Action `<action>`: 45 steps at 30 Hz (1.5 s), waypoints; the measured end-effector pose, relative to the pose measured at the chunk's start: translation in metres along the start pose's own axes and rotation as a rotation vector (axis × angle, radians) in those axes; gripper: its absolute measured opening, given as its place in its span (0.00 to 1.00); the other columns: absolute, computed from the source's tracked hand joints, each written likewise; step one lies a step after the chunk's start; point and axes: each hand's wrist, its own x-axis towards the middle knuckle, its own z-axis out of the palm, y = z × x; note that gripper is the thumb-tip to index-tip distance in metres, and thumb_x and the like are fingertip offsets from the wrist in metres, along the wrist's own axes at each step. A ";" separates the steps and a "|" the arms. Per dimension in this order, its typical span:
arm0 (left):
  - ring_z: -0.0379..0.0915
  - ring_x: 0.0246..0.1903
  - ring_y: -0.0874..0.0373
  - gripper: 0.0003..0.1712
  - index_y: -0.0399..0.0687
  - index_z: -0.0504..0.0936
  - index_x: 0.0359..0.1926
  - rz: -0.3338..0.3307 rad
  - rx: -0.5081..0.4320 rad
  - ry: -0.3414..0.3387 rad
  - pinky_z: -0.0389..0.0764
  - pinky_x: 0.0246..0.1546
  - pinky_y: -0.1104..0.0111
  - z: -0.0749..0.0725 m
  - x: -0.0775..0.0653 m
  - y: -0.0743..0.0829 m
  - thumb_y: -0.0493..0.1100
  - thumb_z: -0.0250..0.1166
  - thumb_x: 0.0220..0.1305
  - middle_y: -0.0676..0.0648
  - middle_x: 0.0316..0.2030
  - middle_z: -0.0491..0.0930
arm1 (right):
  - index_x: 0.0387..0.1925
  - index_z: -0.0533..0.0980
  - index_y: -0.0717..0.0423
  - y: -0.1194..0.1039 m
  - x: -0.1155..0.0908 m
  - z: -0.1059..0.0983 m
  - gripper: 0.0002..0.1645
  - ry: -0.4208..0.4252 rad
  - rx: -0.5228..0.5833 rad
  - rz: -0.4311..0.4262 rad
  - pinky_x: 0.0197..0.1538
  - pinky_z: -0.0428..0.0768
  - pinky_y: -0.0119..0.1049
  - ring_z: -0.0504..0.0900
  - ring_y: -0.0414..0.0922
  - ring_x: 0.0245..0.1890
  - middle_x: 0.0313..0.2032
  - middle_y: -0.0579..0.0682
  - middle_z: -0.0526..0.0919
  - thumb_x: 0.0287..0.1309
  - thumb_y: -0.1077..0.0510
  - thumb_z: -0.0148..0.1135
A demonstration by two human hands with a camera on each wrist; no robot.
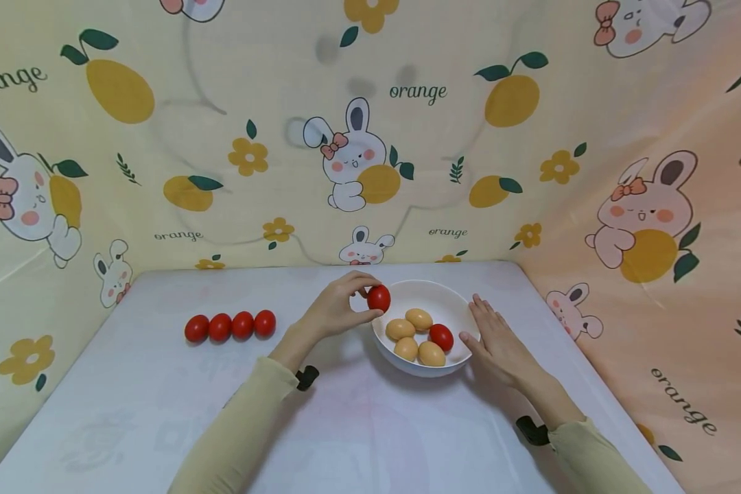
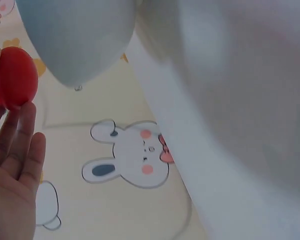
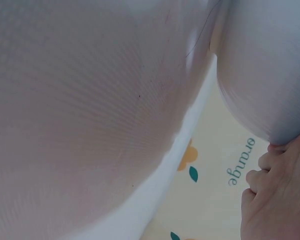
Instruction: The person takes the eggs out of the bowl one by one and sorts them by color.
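My left hand (image 1: 336, 309) pinches a red egg (image 1: 379, 298) between thumb and fingertips at the left rim of a white bowl (image 1: 451, 293). The left wrist view shows that same red egg (image 2: 15, 77) in the fingers, beside the bowl's outer wall (image 2: 80, 40). Several light-brown eggs (image 1: 431, 354) and one red egg (image 1: 441, 337) lie inside the bowl. On its right side my right hand (image 1: 500, 346) rests with fingers extended along the rim. From the right wrist, those fingers (image 3: 262, 172) appear right against the bowl (image 3: 270, 65).
Several red eggs (image 1: 231, 327) stand in a close row on the white-covered table (image 1: 130, 412), left of my left forearm. Patterned cloth (image 1: 432, 158) with rabbits and oranges rises behind the table and along both sides.
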 end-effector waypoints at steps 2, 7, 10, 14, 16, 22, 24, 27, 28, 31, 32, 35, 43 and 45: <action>0.81 0.45 0.54 0.29 0.42 0.84 0.59 -0.010 0.004 0.012 0.83 0.50 0.63 -0.005 -0.002 -0.002 0.43 0.81 0.56 0.47 0.56 0.82 | 0.81 0.47 0.64 0.000 0.000 0.000 0.48 -0.002 0.004 0.002 0.78 0.46 0.64 0.42 0.64 0.81 0.82 0.61 0.42 0.77 0.40 0.51; 0.81 0.45 0.53 0.29 0.42 0.83 0.58 -0.050 0.023 0.015 0.83 0.50 0.60 -0.018 -0.010 -0.009 0.43 0.81 0.56 0.46 0.56 0.82 | 0.81 0.48 0.64 0.000 0.000 0.001 0.48 -0.004 0.011 -0.001 0.78 0.46 0.64 0.41 0.64 0.81 0.82 0.61 0.42 0.77 0.40 0.51; 0.81 0.46 0.53 0.30 0.42 0.83 0.59 -0.074 0.041 0.006 0.83 0.51 0.59 -0.025 -0.015 -0.015 0.44 0.81 0.56 0.46 0.56 0.81 | 0.81 0.48 0.64 0.000 0.000 0.000 0.48 -0.006 0.012 -0.005 0.78 0.46 0.64 0.41 0.64 0.81 0.82 0.61 0.42 0.77 0.41 0.51; 0.80 0.46 0.52 0.30 0.43 0.84 0.59 -0.096 0.068 -0.003 0.83 0.51 0.58 -0.036 -0.023 -0.024 0.43 0.81 0.56 0.46 0.56 0.82 | 0.81 0.47 0.65 0.000 0.000 -0.001 0.48 -0.001 0.013 -0.010 0.78 0.46 0.64 0.42 0.64 0.81 0.82 0.62 0.42 0.77 0.41 0.51; 0.80 0.46 0.52 0.29 0.42 0.84 0.58 -0.105 0.080 -0.005 0.83 0.52 0.56 -0.042 -0.027 -0.029 0.43 0.81 0.56 0.46 0.55 0.82 | 0.81 0.47 0.65 0.000 0.000 -0.002 0.48 0.000 0.013 -0.013 0.78 0.46 0.64 0.42 0.64 0.81 0.82 0.62 0.42 0.77 0.41 0.51; 0.80 0.47 0.49 0.29 0.42 0.84 0.59 -0.154 0.126 -0.044 0.84 0.50 0.54 -0.058 -0.038 -0.039 0.44 0.80 0.57 0.46 0.56 0.82 | 0.82 0.46 0.64 0.000 0.001 -0.002 0.49 0.000 0.003 -0.024 0.79 0.45 0.63 0.42 0.64 0.81 0.82 0.61 0.42 0.77 0.38 0.49; 0.80 0.47 0.49 0.29 0.43 0.84 0.59 -0.177 0.148 -0.067 0.84 0.48 0.54 -0.063 -0.043 -0.042 0.44 0.80 0.58 0.46 0.56 0.81 | 0.82 0.46 0.64 0.000 0.001 -0.002 0.49 0.001 0.001 -0.026 0.79 0.45 0.63 0.42 0.64 0.81 0.82 0.61 0.42 0.77 0.37 0.48; 0.80 0.48 0.50 0.29 0.43 0.84 0.59 -0.217 0.187 -0.108 0.85 0.48 0.54 -0.071 -0.048 -0.049 0.46 0.79 0.59 0.45 0.57 0.80 | 0.82 0.46 0.64 0.000 0.001 -0.003 0.50 -0.001 0.003 -0.023 0.79 0.45 0.63 0.42 0.64 0.81 0.82 0.61 0.42 0.77 0.36 0.47; 0.80 0.48 0.50 0.29 0.44 0.83 0.59 -0.228 0.199 -0.123 0.85 0.48 0.55 -0.074 -0.050 -0.051 0.46 0.79 0.59 0.45 0.58 0.80 | 0.82 0.46 0.64 0.000 0.001 -0.003 0.50 -0.001 0.001 -0.023 0.79 0.45 0.63 0.42 0.64 0.81 0.82 0.61 0.42 0.77 0.36 0.47; 0.79 0.49 0.50 0.29 0.44 0.83 0.60 -0.252 0.239 -0.166 0.84 0.48 0.55 -0.080 -0.055 -0.058 0.48 0.79 0.60 0.45 0.58 0.80 | 0.82 0.46 0.64 0.000 0.001 -0.003 0.50 -0.001 0.001 -0.021 0.79 0.45 0.63 0.42 0.63 0.81 0.82 0.61 0.42 0.77 0.35 0.46; 0.79 0.48 0.50 0.29 0.44 0.83 0.60 -0.257 0.252 -0.180 0.84 0.49 0.55 -0.082 -0.056 -0.060 0.49 0.78 0.60 0.45 0.57 0.80 | 0.82 0.46 0.64 0.000 0.001 -0.003 0.50 -0.001 0.001 -0.021 0.79 0.45 0.63 0.42 0.63 0.81 0.82 0.61 0.42 0.77 0.35 0.46; 0.79 0.48 0.50 0.28 0.43 0.84 0.59 -0.272 0.278 -0.214 0.83 0.50 0.54 -0.086 -0.059 -0.065 0.49 0.78 0.60 0.45 0.55 0.80 | 0.82 0.45 0.63 0.000 0.001 -0.003 0.50 -0.001 0.005 -0.019 0.79 0.45 0.63 0.42 0.63 0.81 0.83 0.61 0.42 0.77 0.35 0.46; 0.79 0.48 0.46 0.28 0.41 0.84 0.58 -0.303 0.329 -0.289 0.81 0.53 0.51 -0.090 -0.066 -0.076 0.48 0.78 0.60 0.44 0.52 0.82 | 0.82 0.45 0.63 0.001 0.001 -0.001 0.49 -0.004 0.015 -0.012 0.79 0.44 0.63 0.41 0.64 0.81 0.83 0.60 0.41 0.77 0.40 0.50; 0.79 0.50 0.46 0.27 0.42 0.85 0.57 -0.313 0.344 -0.300 0.81 0.54 0.50 -0.089 -0.068 -0.079 0.49 0.78 0.59 0.44 0.52 0.82 | 0.82 0.45 0.63 0.001 0.001 -0.001 0.49 -0.003 0.012 -0.011 0.79 0.44 0.63 0.42 0.64 0.81 0.83 0.60 0.41 0.77 0.40 0.50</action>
